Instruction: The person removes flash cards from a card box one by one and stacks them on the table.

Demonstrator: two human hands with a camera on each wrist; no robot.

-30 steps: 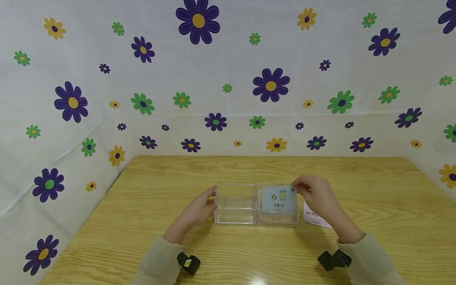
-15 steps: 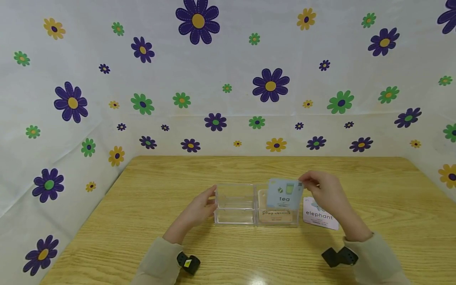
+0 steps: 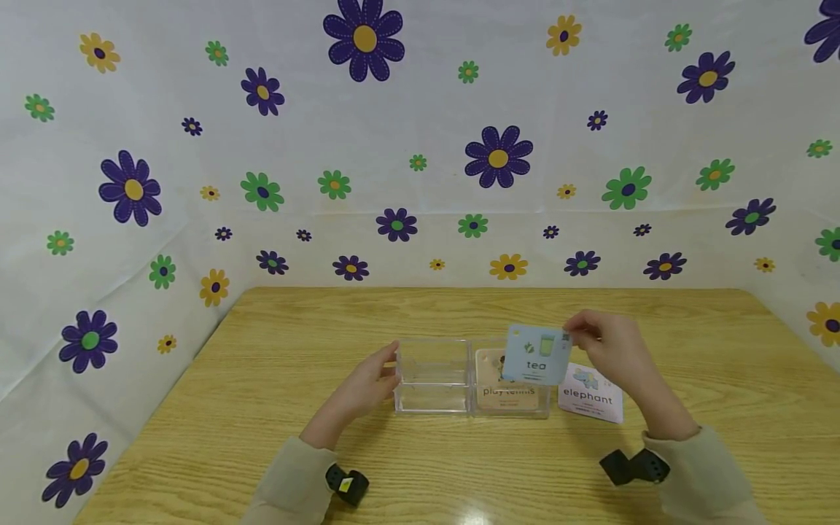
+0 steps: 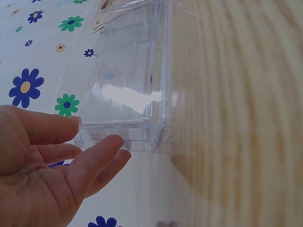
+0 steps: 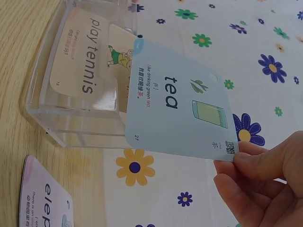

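Observation:
Between the thumb and fingers of my right hand (image 3: 615,356), a light blue flashcard (image 3: 537,357) reading "tea" is pinched by its upper right corner. It is held raised over the right side of a clear plastic box (image 3: 433,410). That box has two compartments side by side. A cream "play tennis" card (image 5: 78,59) stands in the right compartment, partly covered by the tea card in both views. My left hand (image 3: 367,384) touches the box's left end with relaxed fingers, seen closely against the clear wall (image 4: 113,130) in the left wrist view.
A pinkish "elephant" card (image 3: 588,396) lies on the wooden table (image 3: 262,408), just right of the box. Behind the table hangs a white cloth (image 3: 420,197) with a flower print. Each wrist wears a small black camera (image 3: 346,485).
My right hand has lifted the tea card up and to the right, out of the right compartment. This uncovers more of the play tennis and elephant cards. My left hand has stayed put.

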